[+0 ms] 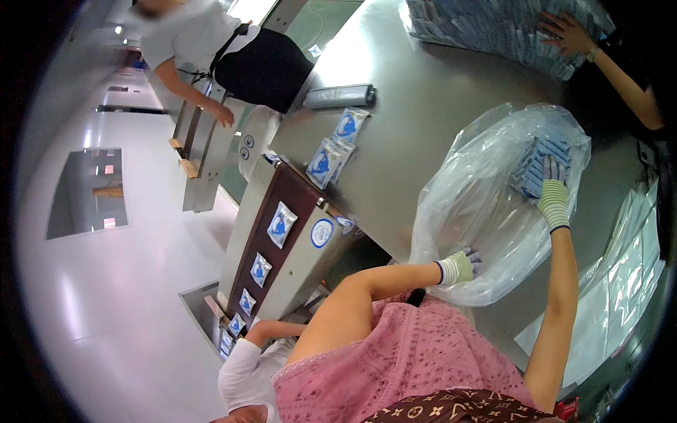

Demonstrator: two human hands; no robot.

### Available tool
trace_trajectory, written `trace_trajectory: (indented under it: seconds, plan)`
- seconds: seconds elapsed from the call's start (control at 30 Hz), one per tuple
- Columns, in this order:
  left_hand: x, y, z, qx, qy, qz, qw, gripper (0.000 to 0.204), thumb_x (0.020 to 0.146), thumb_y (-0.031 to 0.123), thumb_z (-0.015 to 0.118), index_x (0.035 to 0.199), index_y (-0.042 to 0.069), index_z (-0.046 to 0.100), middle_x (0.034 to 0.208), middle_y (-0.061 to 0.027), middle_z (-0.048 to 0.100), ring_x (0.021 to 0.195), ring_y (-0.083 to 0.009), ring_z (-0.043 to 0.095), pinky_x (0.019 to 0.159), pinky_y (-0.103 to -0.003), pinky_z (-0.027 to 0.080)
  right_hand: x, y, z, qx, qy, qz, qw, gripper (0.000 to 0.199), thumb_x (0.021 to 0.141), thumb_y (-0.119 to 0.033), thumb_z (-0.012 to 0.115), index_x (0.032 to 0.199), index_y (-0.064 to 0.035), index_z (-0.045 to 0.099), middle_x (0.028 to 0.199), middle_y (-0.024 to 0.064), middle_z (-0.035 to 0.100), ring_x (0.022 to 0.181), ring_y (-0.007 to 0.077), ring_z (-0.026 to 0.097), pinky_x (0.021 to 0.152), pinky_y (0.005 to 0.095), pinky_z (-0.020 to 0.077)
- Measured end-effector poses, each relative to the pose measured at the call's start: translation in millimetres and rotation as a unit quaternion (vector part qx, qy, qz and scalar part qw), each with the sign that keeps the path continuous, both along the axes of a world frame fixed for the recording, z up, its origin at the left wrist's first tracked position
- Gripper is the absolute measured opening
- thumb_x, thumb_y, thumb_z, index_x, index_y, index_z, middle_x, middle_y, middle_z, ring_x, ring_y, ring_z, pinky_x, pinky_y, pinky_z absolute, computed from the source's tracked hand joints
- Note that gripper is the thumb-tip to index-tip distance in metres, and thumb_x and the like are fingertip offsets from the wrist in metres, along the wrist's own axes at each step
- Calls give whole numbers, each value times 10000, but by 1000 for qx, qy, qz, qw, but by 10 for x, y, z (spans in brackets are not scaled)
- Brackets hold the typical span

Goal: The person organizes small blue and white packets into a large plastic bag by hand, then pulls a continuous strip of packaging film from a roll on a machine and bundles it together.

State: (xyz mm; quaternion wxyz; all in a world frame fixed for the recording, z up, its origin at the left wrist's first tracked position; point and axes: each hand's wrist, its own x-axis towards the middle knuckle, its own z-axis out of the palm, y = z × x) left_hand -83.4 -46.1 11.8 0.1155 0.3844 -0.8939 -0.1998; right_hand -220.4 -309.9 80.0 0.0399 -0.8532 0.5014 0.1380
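Gloved right hand (pixel 554 194) on blue packet stack (pixel 530 168) at clear bag's (pixel 462 183) far end, gloved left hand (pixel 462 266) at its near edge, steel table (pixel 402 106) underneath.

1. Room to pass runs across the metal table (pixel 403 130) between the left packets (pixel 323 163) and the plastic bag (pixel 462 176).
2. The packet pile (pixel 486 29) blocks the far side.
3. Flat plastic sheets (pixel 608 285) cover the near right.
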Motion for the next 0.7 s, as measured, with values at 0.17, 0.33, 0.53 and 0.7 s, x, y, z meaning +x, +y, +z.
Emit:
trace_trajectory:
  seconds: [0.17,0.33,0.53,0.7]
  plan:
    - [1298,-245,1104,42,95,220,970,268,653,141,552,918,102,540,965,-96,530,901,-283,498,786,-388,390,58,-7,-11,4,14,-19,1000,1152,458,-219,778,1320,-107,22,1360,110,126,1230,317,162,1024,388,161]
    - [3509,451,1202,103,38,561,821,378,596,93,624,963,46,548,937,-151,559,882,-288,530,776,-357,420,-35,-17,-115,-24,17,-19,999,1160,445,-233,776,1319,-99,26,1358,121,130,1235,310,156,1026,384,154]
    - [4626,629,884,146,-9,603,784,573,651,182,663,1130,-23,423,1113,-190,484,1027,-301,470,891,-338,361,106,7,-26,-42,34,-19,998,1157,442,-260,764,1312,-42,33,1339,170,162,1232,313,174,1026,370,142]
    - [4792,224,574,357,93,547,752,707,605,266,707,1157,-35,384,1055,-159,518,918,-248,523,795,-321,419,247,33,30,-13,24,-63,998,1182,422,-251,780,1316,-69,29,1356,139,128,1240,306,156,1031,363,145]
